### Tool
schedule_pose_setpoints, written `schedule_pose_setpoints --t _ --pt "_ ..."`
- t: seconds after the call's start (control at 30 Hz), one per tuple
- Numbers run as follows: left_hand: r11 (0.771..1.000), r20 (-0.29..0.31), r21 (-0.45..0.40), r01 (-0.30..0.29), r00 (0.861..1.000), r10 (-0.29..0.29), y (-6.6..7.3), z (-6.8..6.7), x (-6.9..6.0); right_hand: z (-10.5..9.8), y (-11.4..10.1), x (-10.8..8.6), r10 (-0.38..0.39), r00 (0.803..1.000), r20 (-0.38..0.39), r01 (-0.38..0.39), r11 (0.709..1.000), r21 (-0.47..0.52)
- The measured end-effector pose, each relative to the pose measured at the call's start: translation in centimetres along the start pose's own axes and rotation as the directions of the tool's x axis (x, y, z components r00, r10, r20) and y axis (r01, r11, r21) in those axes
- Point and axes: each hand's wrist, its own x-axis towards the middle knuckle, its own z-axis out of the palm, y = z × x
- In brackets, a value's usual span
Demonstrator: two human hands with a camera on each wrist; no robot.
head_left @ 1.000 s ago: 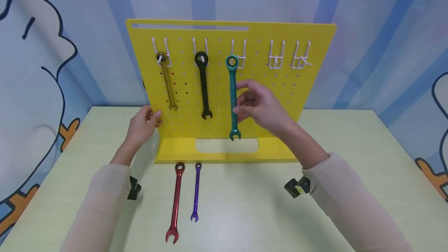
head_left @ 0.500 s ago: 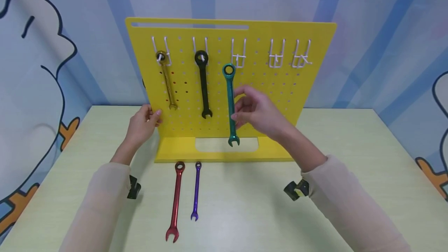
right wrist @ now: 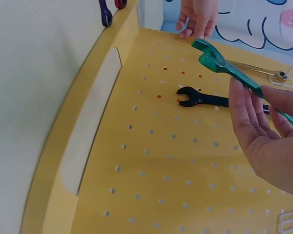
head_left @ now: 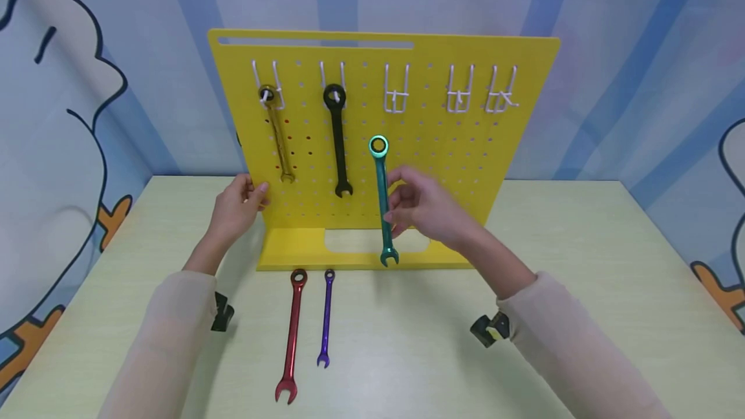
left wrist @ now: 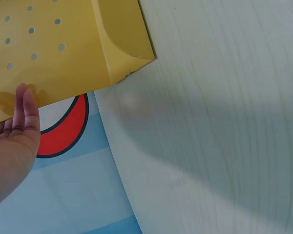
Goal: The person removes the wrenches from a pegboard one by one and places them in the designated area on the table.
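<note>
My right hand (head_left: 427, 205) pinches a green wrench (head_left: 383, 196) by its shaft, upright in front of the yellow pegboard (head_left: 454, 167), ring end up and below the middle hook (head_left: 396, 101). In the right wrist view the thumb and fingers of that hand (right wrist: 268, 131) lie on both sides of the green wrench (right wrist: 239, 75). My left hand (head_left: 235, 209) grips the board's left edge, thumb in front. The left wrist view has this hand (left wrist: 17, 131) at the board's edge. A gold wrench (head_left: 279, 141) and a black wrench (head_left: 339, 141) hang on the two left hooks.
On the table (head_left: 407, 354), in front of the board's base (head_left: 291, 251), lie a red wrench (head_left: 293, 335) and a smaller purple wrench (head_left: 327, 322). Two more white hooks, one (head_left: 459, 102) beside the other (head_left: 500, 102), are at the board's right, holding no wrench.
My right hand has moved down with the green wrench, away from the middle hook, whose whole shape now shows. The left hand has stayed at the board's edge.
</note>
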Motion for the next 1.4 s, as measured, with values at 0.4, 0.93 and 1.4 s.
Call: schedule_pose_setpoints --t 0.4,0.93,1.4 --pt "1.000 0.006 -0.006 0.011 1.000 -0.011 -0.1 0.1 0.0 1.2 3.3 -0.3 0.078 0.997 0.012 -0.078 0.996 0.040" --pt "1.000 0.006 -0.005 0.011 1.000 -0.011 0.0 0.1 0.0 2.8 6.2 -1.2 0.147 0.984 0.102 -0.155 0.985 0.072" --pt "1.000 0.013 -0.011 0.013 1.000 -0.013 0.1 0.0 0.0 4.3 8.1 -1.3 0.236 0.964 0.119 -0.249 0.962 0.112"
